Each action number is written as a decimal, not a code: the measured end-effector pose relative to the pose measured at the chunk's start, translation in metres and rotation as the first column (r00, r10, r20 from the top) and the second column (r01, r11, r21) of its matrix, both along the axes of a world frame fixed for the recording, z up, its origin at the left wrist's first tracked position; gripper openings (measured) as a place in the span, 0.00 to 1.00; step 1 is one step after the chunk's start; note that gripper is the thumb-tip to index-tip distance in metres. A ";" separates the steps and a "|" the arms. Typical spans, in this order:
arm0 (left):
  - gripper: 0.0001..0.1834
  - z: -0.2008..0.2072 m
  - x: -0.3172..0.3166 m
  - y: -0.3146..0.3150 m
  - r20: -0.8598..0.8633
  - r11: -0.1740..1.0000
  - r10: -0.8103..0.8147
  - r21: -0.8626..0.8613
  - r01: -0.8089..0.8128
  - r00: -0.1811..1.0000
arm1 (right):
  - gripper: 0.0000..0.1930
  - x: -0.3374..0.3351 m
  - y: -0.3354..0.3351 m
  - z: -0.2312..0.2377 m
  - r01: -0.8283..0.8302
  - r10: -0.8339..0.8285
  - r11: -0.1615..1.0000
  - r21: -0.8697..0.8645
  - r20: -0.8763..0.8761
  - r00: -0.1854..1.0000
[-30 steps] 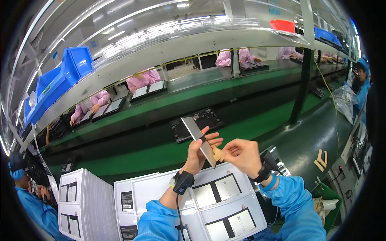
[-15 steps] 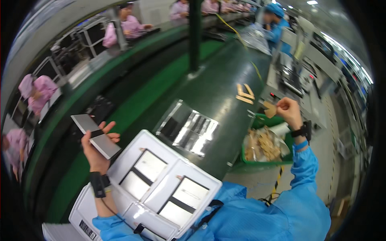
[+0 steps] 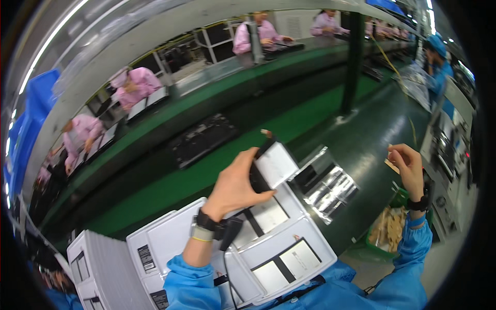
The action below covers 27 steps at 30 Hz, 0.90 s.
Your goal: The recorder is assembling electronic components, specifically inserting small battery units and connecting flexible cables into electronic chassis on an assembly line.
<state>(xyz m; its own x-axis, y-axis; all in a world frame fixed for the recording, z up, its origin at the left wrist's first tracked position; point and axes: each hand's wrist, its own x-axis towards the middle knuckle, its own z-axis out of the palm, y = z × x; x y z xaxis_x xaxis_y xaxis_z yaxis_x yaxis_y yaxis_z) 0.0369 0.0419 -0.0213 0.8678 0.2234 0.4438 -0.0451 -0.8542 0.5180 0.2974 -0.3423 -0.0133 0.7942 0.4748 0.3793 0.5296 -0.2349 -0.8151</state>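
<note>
My left hand [image 3: 235, 183] is closed round a flat battery pack [image 3: 279, 166], white-silver with a black band and a small connector. It holds the pack tilted above the far edge of a white plastic tray [image 3: 324, 243]. More flat packs [image 3: 302, 257] of the same look lie in the tray's compartments. Off to the right, the fingertips of my right hand [image 3: 408, 166] pinch a small tan paper strip [image 3: 392, 166]. Between the hands, a clear film sheet [image 3: 333, 192] with dark and shiny strips lies on the dark green bench [image 3: 372, 150].
A green bin [image 3: 383, 252] holding tan paper scraps [image 3: 390, 227] stands below my right hand. Stacked white trays [image 3: 116, 268] are at lower left. A black panel [image 3: 204, 140] lies on the green conveyor, and a dark post [image 3: 353, 67] rises beyond. Several people in pink work across the line.
My view has turned left. My left hand has brought the battery pack from beside the tray to above its far edge. The right hand still pinches tan paper.
</note>
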 end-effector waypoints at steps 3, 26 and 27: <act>0.51 0.015 -0.014 -0.001 -0.070 0.987 0.088 0.139 -0.078 0.994 | 0.13 -0.050 0.129 0.040 -0.431 0.441 0.897 0.097 -0.136 0.887; 0.38 -0.097 -0.084 0.269 -0.132 0.557 0.818 -0.063 -0.828 0.561 | 0.06 -0.028 0.280 0.070 -0.306 0.183 0.902 0.305 0.373 0.910; 0.36 -0.114 -0.099 0.290 -0.193 0.511 0.844 0.007 -0.859 0.501 | 0.06 -0.023 0.282 0.070 -0.300 0.178 0.903 0.309 0.366 0.914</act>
<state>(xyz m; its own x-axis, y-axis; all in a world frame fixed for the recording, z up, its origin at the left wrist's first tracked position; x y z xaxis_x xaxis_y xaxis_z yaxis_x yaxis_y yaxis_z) -0.0625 0.3319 -0.1356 0.2890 0.9186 0.2697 0.7655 -0.3909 0.5110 0.2742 -0.0599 0.0570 0.4789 0.4212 0.7702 0.7784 0.2018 -0.5944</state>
